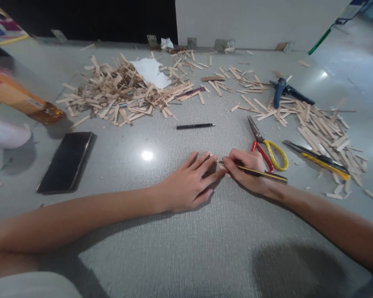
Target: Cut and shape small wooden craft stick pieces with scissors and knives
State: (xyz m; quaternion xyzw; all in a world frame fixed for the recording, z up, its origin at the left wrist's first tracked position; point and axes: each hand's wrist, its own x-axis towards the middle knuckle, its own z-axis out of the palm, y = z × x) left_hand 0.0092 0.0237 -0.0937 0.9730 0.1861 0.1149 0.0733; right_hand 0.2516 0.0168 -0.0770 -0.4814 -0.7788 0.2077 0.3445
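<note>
My right hand (pixel 247 167) is closed in a writing grip around a black-and-gold striped pencil (pixel 264 174), its tip slanting down to the left. Under that tip is a small pale wooden piece (pixel 220 164), mostly covered by fingers. My left hand (pixel 189 182) lies palm down with the fingers apart, its fingertips resting at the wooden piece. Just beyond my right hand are scissors (pixel 269 155) with one red and one yellow handle. A black pen (pixel 195 126) lies farther off, ahead of my left hand.
Wooden sticks form a large heap (pixel 112 91) at the back left and another pile (pixel 323 128) at the right. By the right pile are a yellow-and-black cutter knife (pixel 320 159) and a blue-handled tool (pixel 281 91). A phone (pixel 66 163) and an orange-labelled bottle (pixel 18 93) occupy the left.
</note>
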